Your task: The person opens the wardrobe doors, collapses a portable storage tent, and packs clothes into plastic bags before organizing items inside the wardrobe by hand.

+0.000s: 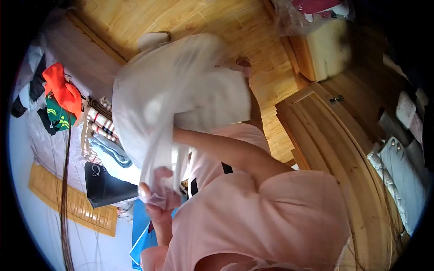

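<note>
A large translucent white plastic bag (149, 99) hangs in front of my body, blurred by motion. My left hand (160, 192) grips its gathered edge, with fingers wrapped round the thin plastic. My right forearm (212, 142) reaches across my torso into the bag, and the hand itself is hidden behind or inside the plastic. Something pale white (226, 97) shows in or behind the bag; I cannot make out what it is.
Folded clothes (106, 126), an orange garment (63, 90) and a black bag (106, 185) lie at the left. Below them is a blue bag (142, 230). A wooden cabinet door (334, 135) stands at the right. My foot (244, 63) is on the wooden floor (203, 16).
</note>
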{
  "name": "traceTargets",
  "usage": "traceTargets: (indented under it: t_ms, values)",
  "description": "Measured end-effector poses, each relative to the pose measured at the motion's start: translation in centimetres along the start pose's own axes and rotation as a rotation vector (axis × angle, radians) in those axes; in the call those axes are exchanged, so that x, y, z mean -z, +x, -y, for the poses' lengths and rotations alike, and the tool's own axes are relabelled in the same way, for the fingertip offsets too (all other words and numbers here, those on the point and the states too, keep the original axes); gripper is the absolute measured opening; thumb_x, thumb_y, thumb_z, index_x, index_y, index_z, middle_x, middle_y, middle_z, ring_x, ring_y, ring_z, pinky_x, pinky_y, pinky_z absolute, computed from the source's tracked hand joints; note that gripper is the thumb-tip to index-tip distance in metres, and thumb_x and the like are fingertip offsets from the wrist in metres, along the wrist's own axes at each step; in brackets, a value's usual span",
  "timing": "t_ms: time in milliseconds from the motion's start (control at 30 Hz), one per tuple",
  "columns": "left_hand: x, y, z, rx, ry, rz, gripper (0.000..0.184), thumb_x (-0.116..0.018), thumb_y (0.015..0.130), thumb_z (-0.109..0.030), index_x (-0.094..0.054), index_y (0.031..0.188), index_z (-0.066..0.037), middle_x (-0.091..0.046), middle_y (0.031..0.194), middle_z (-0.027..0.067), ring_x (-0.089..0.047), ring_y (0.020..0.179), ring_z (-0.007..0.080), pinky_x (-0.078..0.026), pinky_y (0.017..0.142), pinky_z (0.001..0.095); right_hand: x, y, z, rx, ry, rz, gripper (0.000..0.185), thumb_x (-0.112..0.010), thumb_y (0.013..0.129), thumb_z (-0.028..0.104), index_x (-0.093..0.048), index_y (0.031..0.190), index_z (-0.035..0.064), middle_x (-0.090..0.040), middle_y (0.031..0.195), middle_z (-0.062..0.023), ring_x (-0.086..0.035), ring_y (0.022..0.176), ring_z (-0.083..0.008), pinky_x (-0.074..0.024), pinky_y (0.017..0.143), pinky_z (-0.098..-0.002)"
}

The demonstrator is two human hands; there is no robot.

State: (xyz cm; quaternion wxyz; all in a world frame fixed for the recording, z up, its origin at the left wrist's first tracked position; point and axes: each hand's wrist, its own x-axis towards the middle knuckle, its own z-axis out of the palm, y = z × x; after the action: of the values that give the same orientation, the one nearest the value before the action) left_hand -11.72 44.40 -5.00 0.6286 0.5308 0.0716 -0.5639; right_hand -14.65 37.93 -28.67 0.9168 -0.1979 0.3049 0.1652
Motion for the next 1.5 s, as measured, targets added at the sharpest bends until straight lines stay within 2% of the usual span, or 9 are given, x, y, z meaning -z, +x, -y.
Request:
traceTargets:
  t_ms: [167, 267, 333, 567, 967, 1100, 1267, 1300, 1500]
  values:
    - [1.7, 3.2, -5.0, -0.467, 0.05, -0.08, 0.057, -0.04, 0.091, -0.04, -0.02, 0.138, -0.013, -0.03, 0.129, 0.03, -0.052, 0.064, 0.0183, -0.053, 0.061, 0.0268, 1.5, 11.9, -0.9, -0.014, -0.951, -0.059, 0.069, -0.055, 0.075, 0.052, -0.043, 0.126, 0.0064, -0.044, 0.128, -0.0186, -0.046, 0.114, -0.0302, -0.0358, 0.095, -0.0397]
    - [2.6, 6.3, -8.3, -0.543, -0.016, -0.257, 0.049, -0.033, 0.095, -0.029, -0.018, 0.139, -0.013, -0.022, 0.137, 0.0279, -0.056, 0.068, 0.0152, -0.054, 0.063, 0.0291, 3.7, 3.4, 1.5, -0.104, -0.863, 0.074, 0.067, -0.043, 0.078, 0.063, -0.044, 0.127, 0.0171, -0.037, 0.135, -0.0137, -0.041, 0.12, -0.0286, -0.0311, 0.1, -0.0384]
    - [4.0, 9.6, -9.0, -0.449, -0.213, 0.354, 0.05, -0.035, 0.094, -0.03, -0.019, 0.139, -0.013, -0.028, 0.136, 0.0249, -0.059, 0.091, 0.0259, -0.054, 0.062, 0.0351, 6.6, 0.0, -0.2, -0.069, -0.868, 0.082, 0.068, -0.036, 0.081, 0.065, -0.042, 0.129, 0.0161, -0.039, 0.134, -0.0121, -0.041, 0.12, -0.0284, -0.0299, 0.1, -0.0375]
    - [5.7, 9.2, -11.2, -0.466, -0.294, -0.028, 0.049, -0.04, 0.092, -0.026, -0.026, 0.136, -0.01, -0.024, 0.137, 0.0265, -0.048, 0.111, 0.0317, -0.051, 0.08, 0.0385, 13.6, -6.7, 3.6, -0.209, -0.923, -0.104, 0.066, -0.034, 0.082, 0.065, -0.055, 0.113, 0.0118, -0.057, 0.112, -0.0149, -0.048, 0.111, -0.0288, -0.0322, 0.097, -0.0357]
    - [0.8, 12.1, -10.9, -0.49, 0.099, -0.235, 0.037, -0.045, 0.091, -0.033, -0.05, 0.113, -0.002, -0.057, 0.104, 0.0134, -0.052, 0.069, 0.0116, -0.039, 0.055, 0.0217, 14.8, -13.6, 2.5, 0.641, -0.926, -0.768, 0.03, -0.06, 0.076, 0.036, -0.062, 0.074, 0.0065, -0.057, 0.064, -0.0161, -0.057, 0.063, -0.0357, -0.0445, 0.058, -0.0431]
    - [2.7, 8.2, -18.8, -0.647, 0.097, -0.123, 0.026, -0.047, 0.09, -0.031, -0.054, 0.093, -0.006, -0.054, 0.091, 0.0047, -0.049, 0.075, 0.0126, -0.037, 0.058, 0.0236, 5.3, -20.3, 10.1, 0.389, -0.808, -0.743, 0.02, -0.064, 0.071, 0.026, -0.062, 0.072, 0.0057, -0.054, 0.058, -0.0157, -0.055, 0.059, -0.0351, -0.0423, 0.056, -0.0432]
    - [12.8, -1.2, -24.1, -0.79, 0.059, 0.028, 0.026, -0.046, 0.091, -0.03, -0.055, 0.086, -0.007, -0.054, 0.084, 0.0054, -0.046, 0.067, 0.0137, -0.036, 0.058, 0.0246, -4.7, -26.8, 10.6, 1.087, -1.361, -0.376, 0.024, -0.066, 0.067, 0.023, -0.05, 0.057, 0.0085, -0.05, 0.059, -0.0066, -0.051, 0.059, -0.0259, -0.0376, 0.056, -0.0396]
    - [13.4, -2.7, -22.9, -0.937, 0.181, -0.661, 0.027, -0.043, 0.092, -0.029, -0.056, 0.084, -0.006, -0.055, 0.084, 0.0057, -0.046, 0.065, 0.0149, -0.038, 0.06, 0.0257, -6.3, -28.3, 10.8, 0.945, -1.56, -0.209, 0.026, -0.066, 0.068, 0.029, -0.051, 0.059, 0.0096, -0.049, 0.058, -0.0041, -0.051, 0.057, -0.023, -0.0386, 0.056, -0.0373]
    - [19.7, -3.2, -8.6, -0.563, 0.009, -0.529, 0.027, -0.052, 0.088, -0.035, -0.051, 0.098, -0.01, -0.047, 0.073, -0.0039, -0.035, 0.049, 0.0051, -0.03, 0.043, 0.0201, 0.8, -26.3, 2.4, 0.54, -1.907, 0.03, 0.03, -0.059, 0.076, 0.035, -0.057, 0.06, 0.0098, -0.056, 0.06, -0.0067, -0.058, 0.061, -0.0239, -0.0463, 0.056, -0.037]
